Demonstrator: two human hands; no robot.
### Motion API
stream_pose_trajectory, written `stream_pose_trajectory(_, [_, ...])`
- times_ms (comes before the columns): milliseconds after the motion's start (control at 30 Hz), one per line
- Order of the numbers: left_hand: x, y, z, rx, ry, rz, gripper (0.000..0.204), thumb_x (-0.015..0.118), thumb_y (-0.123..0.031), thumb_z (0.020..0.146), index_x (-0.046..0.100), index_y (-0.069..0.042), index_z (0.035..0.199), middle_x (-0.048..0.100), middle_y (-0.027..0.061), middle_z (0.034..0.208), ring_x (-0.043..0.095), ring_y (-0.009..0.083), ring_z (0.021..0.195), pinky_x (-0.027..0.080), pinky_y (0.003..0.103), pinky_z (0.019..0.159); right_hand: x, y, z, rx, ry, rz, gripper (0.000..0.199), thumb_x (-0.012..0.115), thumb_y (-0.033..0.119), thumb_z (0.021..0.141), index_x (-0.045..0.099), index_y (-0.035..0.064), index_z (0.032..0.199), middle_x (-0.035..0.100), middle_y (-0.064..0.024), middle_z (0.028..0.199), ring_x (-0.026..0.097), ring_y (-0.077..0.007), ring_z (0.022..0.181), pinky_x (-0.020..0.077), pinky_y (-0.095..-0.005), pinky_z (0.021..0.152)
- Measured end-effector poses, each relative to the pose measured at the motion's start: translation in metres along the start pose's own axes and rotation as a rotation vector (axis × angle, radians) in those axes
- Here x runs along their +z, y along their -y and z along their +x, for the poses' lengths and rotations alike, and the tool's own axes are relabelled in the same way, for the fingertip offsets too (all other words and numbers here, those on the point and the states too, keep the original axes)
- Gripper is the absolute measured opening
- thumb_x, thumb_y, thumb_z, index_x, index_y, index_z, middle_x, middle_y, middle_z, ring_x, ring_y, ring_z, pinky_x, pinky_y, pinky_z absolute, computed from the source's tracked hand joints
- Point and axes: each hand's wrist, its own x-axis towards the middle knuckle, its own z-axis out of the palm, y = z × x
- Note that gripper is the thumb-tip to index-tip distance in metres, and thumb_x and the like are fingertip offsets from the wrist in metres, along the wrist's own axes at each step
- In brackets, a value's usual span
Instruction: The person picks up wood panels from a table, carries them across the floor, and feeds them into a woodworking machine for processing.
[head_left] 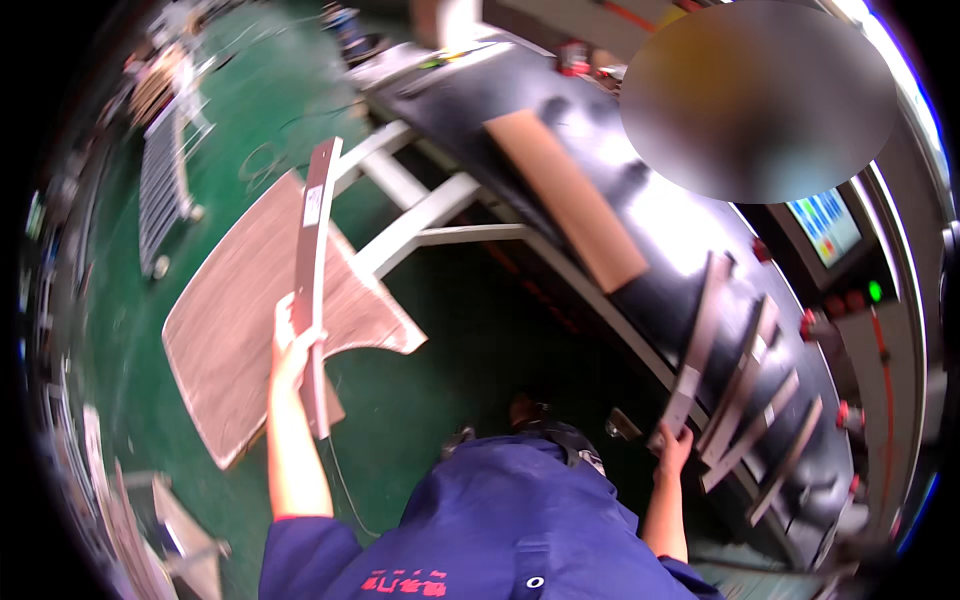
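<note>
My left hand (pixel 292 345) is closed around the lower part of a long, narrow wood-grain strip (pixel 316 235) with a white label, held up on edge. Behind it is a large curved-looking wood-grain panel (pixel 235 290), partly covered by the strip. My right hand (pixel 672 450) grips the near end of another brownish strip (pixel 702 335), whose far end reaches over the black tabletop (pixel 665 225). Whether that strip rests on the top or is slightly lifted, I cannot tell. Beside it lie several similar strips (pixel 742 385), some with pale labels.
A tan board (pixel 570 200) lies along the table's left edge. White frame legs (pixel 420 210) jut out toward the panel. A machine with a lit screen (pixel 825 228) stands along the right side. A grey slatted rack (pixel 162 185) on casters stands at the far left on the green floor.
</note>
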Motion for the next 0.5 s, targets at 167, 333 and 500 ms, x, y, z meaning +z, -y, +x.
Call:
stream_pose_trajectory(167, [0.073,-0.034,0.029,0.175,0.239,0.377,0.077,0.069,-0.008,0.059,0.046,-0.007,0.132,0.056,0.0112,0.120,0.056,0.0234,0.111,0.047,0.037,0.097,0.021,0.041,-0.009,-0.276,-0.151,-0.538,0.082,0.086,0.032,0.068,0.045,-0.0045,0.130,0.052,-0.0242,0.125,0.054,-0.0376,0.116,0.0450,-0.0439,0.099])
stream_pose_trajectory(333, [0.163,-0.075,0.053,0.363,0.392,0.722,0.077,0.070,-0.011,0.057,0.047,-0.007,0.130,0.058,0.0159,0.121,0.056,0.0312,0.115,0.045,0.039,0.100,0.024,0.061,0.002,-0.260,-0.201,-0.614,0.081,0.084,0.026,0.066,0.045,-0.0027,0.131,0.052,-0.0223,0.121,0.052,-0.0405,0.114,0.0452,-0.0467,0.099])
stream_pose_trajectory(500, [0.253,-0.113,0.072,0.462,0.555,0.893,0.075,0.071,-0.014,0.058,0.048,-0.006,0.129,0.058,0.0181,0.124,0.057,0.0338,0.117,0.045,0.039,0.101,0.018,0.069,0.008,-0.195,-0.173,-0.606,0.073,0.077,0.015,0.062,0.048,-0.0018,0.127,0.053,-0.0217,0.119,0.051,-0.0405,0.113,0.0451,-0.0466,0.099])
